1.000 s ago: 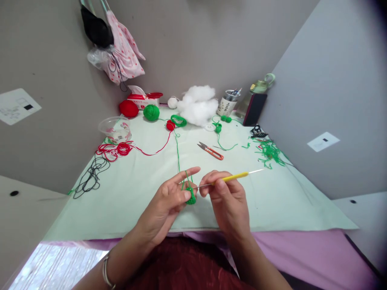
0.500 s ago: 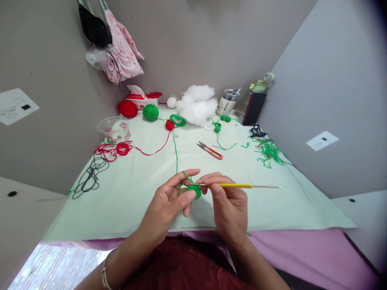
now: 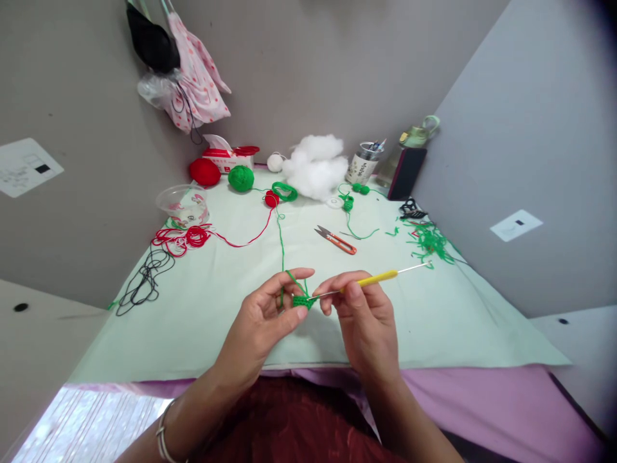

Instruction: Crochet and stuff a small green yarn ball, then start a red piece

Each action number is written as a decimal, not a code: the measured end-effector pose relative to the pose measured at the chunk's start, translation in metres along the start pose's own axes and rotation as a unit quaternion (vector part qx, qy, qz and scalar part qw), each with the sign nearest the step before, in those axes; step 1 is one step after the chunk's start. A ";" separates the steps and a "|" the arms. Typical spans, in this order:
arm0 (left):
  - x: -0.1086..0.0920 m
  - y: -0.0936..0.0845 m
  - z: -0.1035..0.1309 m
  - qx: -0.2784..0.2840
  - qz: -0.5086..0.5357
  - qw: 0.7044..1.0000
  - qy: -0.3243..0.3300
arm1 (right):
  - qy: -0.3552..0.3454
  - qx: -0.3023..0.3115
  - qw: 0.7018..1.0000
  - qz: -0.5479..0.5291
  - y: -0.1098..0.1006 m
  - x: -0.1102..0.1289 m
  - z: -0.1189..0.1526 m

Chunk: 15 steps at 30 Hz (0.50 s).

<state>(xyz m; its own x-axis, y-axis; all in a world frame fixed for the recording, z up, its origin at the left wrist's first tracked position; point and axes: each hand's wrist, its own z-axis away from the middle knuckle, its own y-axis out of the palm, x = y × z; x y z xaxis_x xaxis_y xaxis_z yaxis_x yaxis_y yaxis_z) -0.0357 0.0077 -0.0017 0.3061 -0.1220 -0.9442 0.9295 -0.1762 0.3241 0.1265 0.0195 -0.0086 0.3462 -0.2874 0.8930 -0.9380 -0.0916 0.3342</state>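
Note:
My left hand (image 3: 263, 318) pinches a small green crochet piece (image 3: 301, 301) between thumb and fingers. Green yarn (image 3: 282, 247) runs down from the back of the table and passes over the raised index finger of that hand. In my right hand (image 3: 369, 318) is a crochet hook (image 3: 380, 278) with a yellow handle and metal ends, held like a pen. Its left tip meets the edge of the green piece, while the other end points up to the right. Whether a loop sits on the tip is too small to tell.
Orange thread snips (image 3: 336, 240) lie beyond my hands. Farther back are white stuffing (image 3: 315, 167), a green yarn ball (image 3: 240, 179), a red yarn ball (image 3: 205, 172) and a pen holder (image 3: 365, 162). A phone (image 3: 407, 174) leans at right, near green scraps (image 3: 430, 243). A clear tub (image 3: 183, 206) stands left.
The crochet hook has tilted, its free end rising and swinging inward from nearly level. The green piece has turned in my left fingers and shifted slightly left.

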 end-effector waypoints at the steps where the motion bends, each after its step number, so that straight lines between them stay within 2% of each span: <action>1: 0.000 0.000 0.000 0.000 -0.006 1.000 0.003 | -0.006 0.005 1.000 0.012 -0.001 0.000 0.001; 4: 0.001 -0.001 -0.001 -0.006 -0.031 0.999 0.013 | -0.054 0.013 0.994 0.092 -0.003 0.003 0.004; 7: 0.004 0.001 0.000 -0.035 -0.050 0.998 0.028 | -0.155 0.041 0.965 0.209 -0.004 0.005 0.008; 10: 0.006 0.006 0.001 -0.067 -0.013 0.997 0.038 | -0.278 0.076 0.897 0.336 -0.005 -0.001 0.012; 12: 0.006 0.010 0.001 -0.060 0.053 0.997 0.013 | -0.336 0.077 0.849 0.401 -0.005 -0.006 0.013; 13: 0.005 0.010 0.000 -0.047 0.090 0.995 -0.016 | -0.347 0.071 0.839 0.412 -0.005 -0.008 0.014; 14: 0.003 0.011 -0.001 -0.032 0.124 0.990 -0.051 | -0.341 0.063 0.846 0.404 -0.005 -0.008 0.014; 15: 0.001 0.010 -0.002 -0.021 0.151 0.985 -0.082 | -0.322 0.049 0.868 0.376 -0.005 -0.008 0.013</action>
<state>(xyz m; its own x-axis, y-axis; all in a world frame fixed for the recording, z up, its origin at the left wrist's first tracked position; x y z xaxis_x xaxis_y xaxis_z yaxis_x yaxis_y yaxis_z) -0.0256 0.0078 0.0001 0.5354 -0.3198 -0.7817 0.8101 -0.0671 0.5824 0.1284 0.0099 -0.0216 -0.4146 -0.7708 0.4837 -0.9026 0.2808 -0.3263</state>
